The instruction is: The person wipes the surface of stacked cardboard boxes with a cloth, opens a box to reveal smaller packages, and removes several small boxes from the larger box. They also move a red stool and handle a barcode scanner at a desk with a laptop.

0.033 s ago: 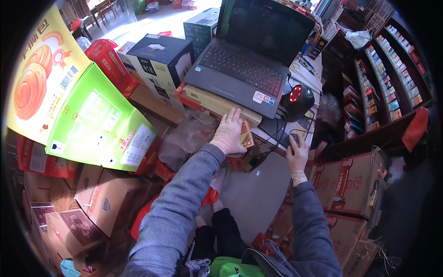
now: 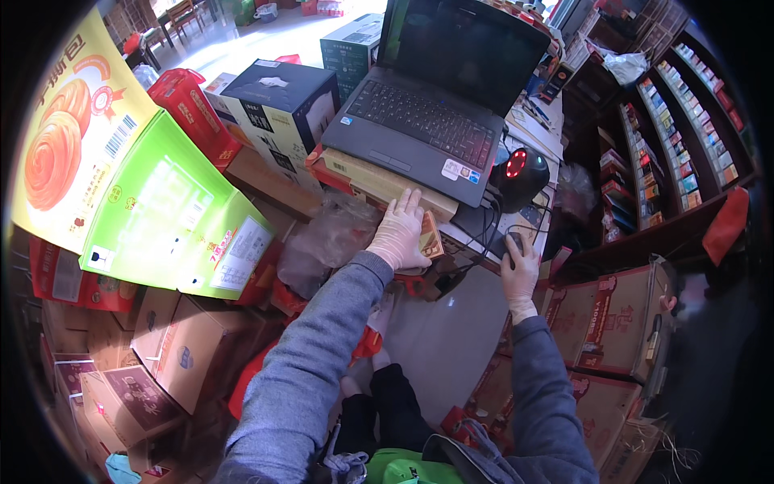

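My left hand (image 2: 398, 234), in a pale thin glove, lies at the desk's front edge below the laptop (image 2: 423, 125). Its fingers reach over the edge of a flat yellow-and-red carton (image 2: 379, 179) under the laptop. A small orange-and-yellow box (image 2: 432, 236) shows between its thumb and forefinger, the rest covered by the palm. My right hand (image 2: 520, 274), gloved the same way, curves over a dark computer mouse (image 2: 513, 244) on the desk. The laptop stands open with a dark screen.
A black scanner-like device with red lights (image 2: 516, 165) and tangled cables stand beside the laptop. Left are a green-and-yellow carton (image 2: 173, 214), a dark blue-and-white box (image 2: 282, 113) and crumpled plastic bags (image 2: 330, 238). Brown cartons (image 2: 613, 323) stack at right, below shelves of small packs (image 2: 677, 129).
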`<state>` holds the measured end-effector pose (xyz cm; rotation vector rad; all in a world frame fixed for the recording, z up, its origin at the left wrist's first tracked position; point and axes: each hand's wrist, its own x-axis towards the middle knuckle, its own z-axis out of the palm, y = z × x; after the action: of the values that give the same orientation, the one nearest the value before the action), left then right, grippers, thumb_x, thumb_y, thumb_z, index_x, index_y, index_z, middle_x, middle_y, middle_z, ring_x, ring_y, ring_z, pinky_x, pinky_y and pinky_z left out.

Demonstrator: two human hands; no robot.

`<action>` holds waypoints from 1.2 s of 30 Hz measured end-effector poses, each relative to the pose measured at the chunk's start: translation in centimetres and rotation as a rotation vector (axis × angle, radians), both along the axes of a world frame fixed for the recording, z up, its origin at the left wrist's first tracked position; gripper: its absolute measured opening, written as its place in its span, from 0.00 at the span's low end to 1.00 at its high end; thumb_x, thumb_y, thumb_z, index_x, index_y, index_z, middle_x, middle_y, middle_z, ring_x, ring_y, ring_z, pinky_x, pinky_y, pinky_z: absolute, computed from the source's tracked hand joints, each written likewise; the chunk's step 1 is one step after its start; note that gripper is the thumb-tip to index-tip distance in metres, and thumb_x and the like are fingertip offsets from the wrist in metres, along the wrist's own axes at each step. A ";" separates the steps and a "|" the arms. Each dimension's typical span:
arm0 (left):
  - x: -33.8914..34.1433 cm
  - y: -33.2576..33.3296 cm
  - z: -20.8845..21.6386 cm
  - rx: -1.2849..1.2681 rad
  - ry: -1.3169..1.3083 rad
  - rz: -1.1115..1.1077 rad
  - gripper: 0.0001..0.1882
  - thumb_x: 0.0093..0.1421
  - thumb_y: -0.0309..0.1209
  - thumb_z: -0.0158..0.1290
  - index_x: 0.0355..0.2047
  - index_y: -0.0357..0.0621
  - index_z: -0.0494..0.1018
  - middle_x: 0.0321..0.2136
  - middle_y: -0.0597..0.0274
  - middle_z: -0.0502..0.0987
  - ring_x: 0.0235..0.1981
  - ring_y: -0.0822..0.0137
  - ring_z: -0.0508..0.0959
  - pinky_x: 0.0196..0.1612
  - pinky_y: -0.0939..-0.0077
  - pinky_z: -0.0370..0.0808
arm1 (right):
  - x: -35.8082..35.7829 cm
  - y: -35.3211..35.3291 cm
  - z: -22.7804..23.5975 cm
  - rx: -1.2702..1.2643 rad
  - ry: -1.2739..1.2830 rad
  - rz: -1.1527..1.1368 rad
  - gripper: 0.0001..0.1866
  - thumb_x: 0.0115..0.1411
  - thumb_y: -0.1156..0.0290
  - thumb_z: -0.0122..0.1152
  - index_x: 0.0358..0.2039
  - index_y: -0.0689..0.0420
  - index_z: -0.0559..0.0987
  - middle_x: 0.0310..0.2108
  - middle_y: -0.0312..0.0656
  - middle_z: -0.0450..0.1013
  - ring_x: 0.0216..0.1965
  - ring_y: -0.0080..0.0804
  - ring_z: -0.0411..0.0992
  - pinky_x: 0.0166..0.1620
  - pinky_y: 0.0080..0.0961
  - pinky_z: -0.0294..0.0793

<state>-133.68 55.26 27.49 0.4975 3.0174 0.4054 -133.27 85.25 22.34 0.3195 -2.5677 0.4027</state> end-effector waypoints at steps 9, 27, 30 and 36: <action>0.0 0.0 -0.2 -0.001 0.010 -0.004 0.51 0.36 0.53 0.65 0.53 0.29 0.60 0.63 0.38 0.48 0.66 0.45 0.47 0.65 0.56 0.49 | -0.2 0.5 0.6 -0.023 -0.024 -0.126 0.23 0.49 0.76 0.59 0.48 0.49 0.76 0.53 0.48 0.66 0.50 0.48 0.65 0.54 0.38 0.65; 0.1 0.1 -0.3 0.016 0.031 0.007 0.50 0.35 0.53 0.65 0.52 0.30 0.62 0.63 0.39 0.49 0.66 0.45 0.48 0.65 0.55 0.50 | 1.0 1.1 0.9 0.038 -0.092 -0.015 0.22 0.51 0.76 0.58 0.48 0.48 0.76 0.53 0.48 0.66 0.52 0.50 0.64 0.54 0.39 0.66; 0.1 0.1 -0.3 0.010 0.026 0.010 0.50 0.35 0.53 0.65 0.52 0.30 0.61 0.63 0.39 0.49 0.66 0.45 0.48 0.65 0.55 0.49 | 1.2 1.2 1.1 0.034 -0.106 -0.014 0.22 0.51 0.76 0.58 0.48 0.48 0.76 0.54 0.48 0.66 0.52 0.50 0.64 0.55 0.39 0.65; 0.1 0.2 -0.2 0.013 0.014 0.014 0.51 0.35 0.53 0.65 0.53 0.30 0.61 0.63 0.39 0.49 0.66 0.45 0.48 0.65 0.55 0.49 | 1.7 1.5 1.3 0.038 -0.112 -0.014 0.22 0.51 0.76 0.58 0.48 0.48 0.76 0.53 0.48 0.66 0.52 0.49 0.64 0.55 0.38 0.65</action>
<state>-133.62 55.42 27.32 0.4823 3.0358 0.4243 -131.55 86.72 23.60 0.3002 -2.6881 0.3773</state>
